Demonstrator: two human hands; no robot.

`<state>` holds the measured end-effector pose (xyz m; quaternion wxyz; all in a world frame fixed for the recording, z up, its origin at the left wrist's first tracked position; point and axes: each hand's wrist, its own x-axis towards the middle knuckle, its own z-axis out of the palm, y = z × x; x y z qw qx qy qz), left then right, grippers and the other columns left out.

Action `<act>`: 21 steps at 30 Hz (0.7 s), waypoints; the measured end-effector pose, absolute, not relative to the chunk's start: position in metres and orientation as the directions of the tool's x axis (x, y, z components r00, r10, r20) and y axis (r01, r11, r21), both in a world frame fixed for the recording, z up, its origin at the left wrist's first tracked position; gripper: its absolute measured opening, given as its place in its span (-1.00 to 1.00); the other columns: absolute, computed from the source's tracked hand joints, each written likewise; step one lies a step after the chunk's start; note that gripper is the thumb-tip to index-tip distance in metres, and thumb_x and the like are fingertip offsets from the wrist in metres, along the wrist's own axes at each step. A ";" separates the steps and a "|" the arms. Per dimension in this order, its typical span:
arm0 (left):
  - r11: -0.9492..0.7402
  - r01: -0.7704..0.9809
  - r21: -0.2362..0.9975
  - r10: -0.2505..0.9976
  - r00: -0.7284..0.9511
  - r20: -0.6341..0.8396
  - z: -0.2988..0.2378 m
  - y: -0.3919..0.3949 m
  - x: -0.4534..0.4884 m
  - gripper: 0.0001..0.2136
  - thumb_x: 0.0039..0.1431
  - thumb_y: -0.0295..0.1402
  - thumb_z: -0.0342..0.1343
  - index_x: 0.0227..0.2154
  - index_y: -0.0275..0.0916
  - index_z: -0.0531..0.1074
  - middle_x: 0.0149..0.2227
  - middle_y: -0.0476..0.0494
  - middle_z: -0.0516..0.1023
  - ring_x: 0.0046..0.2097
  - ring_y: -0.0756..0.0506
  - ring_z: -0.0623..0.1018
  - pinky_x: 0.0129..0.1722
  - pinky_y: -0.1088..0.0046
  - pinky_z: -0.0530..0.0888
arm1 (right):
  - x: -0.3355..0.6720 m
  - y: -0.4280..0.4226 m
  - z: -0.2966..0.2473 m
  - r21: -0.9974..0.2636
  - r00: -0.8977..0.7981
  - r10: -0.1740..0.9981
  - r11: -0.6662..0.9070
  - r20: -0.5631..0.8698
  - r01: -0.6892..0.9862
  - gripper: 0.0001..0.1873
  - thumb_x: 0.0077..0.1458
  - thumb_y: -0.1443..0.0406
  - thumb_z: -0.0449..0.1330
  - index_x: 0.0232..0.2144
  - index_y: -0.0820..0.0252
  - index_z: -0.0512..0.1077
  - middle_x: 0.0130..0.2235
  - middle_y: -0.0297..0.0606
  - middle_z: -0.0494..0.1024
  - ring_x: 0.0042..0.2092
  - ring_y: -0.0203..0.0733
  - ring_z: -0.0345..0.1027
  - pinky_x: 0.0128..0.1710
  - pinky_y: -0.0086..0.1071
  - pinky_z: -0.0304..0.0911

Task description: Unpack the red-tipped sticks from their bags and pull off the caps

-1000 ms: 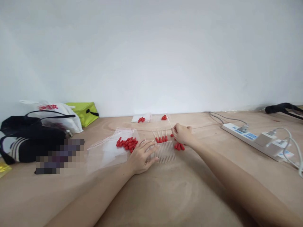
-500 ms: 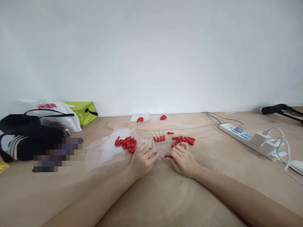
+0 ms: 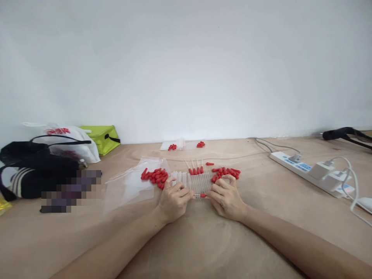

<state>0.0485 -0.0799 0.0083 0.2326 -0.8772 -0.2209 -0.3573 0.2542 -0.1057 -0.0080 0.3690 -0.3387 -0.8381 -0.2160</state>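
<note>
A row of clear glass pipette tubes [image 3: 192, 181] lies side by side on the wooden table. My left hand [image 3: 173, 200] rests on the row's near left end with fingers curled against a tube. My right hand [image 3: 226, 197] pinches a small red rubber cap [image 3: 203, 195] at the row's near edge. Three capped droppers [image 3: 196, 168] lie just behind the row. Loose red caps sit in one pile [image 3: 155, 176] on the left and another pile [image 3: 225, 172] on the right.
A clear plastic bag [image 3: 129, 185] lies left of the tubes. Two small bags with red caps [image 3: 186, 145] sit by the wall. Dark, white and green bags [image 3: 55, 155] crowd the left. A white power strip [image 3: 312, 172] with plugs and cables lies at the right.
My right hand came back from the far side of the row to its near edge, now pinching a red cap. My left hand slid nearer and curled its fingers.
</note>
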 end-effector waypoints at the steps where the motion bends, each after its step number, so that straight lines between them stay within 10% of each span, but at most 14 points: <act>1: -0.797 0.555 -0.239 0.223 0.638 0.737 0.009 -0.079 0.044 -0.80 0.14 -0.46 -0.07 -0.53 -0.22 0.41 -0.63 0.06 0.43 -0.47 0.02 0.36 -0.18 0.24 0.15 | 0.259 -0.106 -0.008 0.102 -0.487 0.415 0.672 0.768 0.734 -0.83 0.02 0.38 0.02 -0.48 0.16 0.40 -0.57 -0.37 0.34 -0.37 -0.27 0.14 -0.11 -0.15 -0.13; 12: -0.775 0.625 -0.093 0.360 0.557 0.748 0.000 -0.069 0.023 -0.72 0.15 -0.54 -0.18 -0.14 -0.31 0.35 -0.37 -0.15 0.40 -0.42 0.02 0.39 -0.41 0.53 0.37 | 0.306 -0.085 -0.023 -0.335 -0.131 0.577 0.627 0.806 0.703 -0.71 0.10 0.34 -0.05 -0.13 0.15 0.34 -0.31 -0.18 0.34 -0.26 -0.23 0.27 -0.29 -0.32 0.23; 21: -0.798 0.591 -0.118 0.269 0.525 0.807 -0.005 -0.053 0.045 -0.61 0.10 -0.62 -0.13 0.00 -0.24 0.22 -0.33 -0.13 0.42 -0.30 -0.02 0.44 -0.26 0.46 0.43 | 0.329 -0.064 -0.018 -0.542 0.262 0.665 0.255 0.699 0.801 -0.75 -0.04 0.12 0.07 -0.40 0.16 0.39 -0.37 -0.25 0.47 -0.33 -0.18 0.27 -0.23 -0.22 0.11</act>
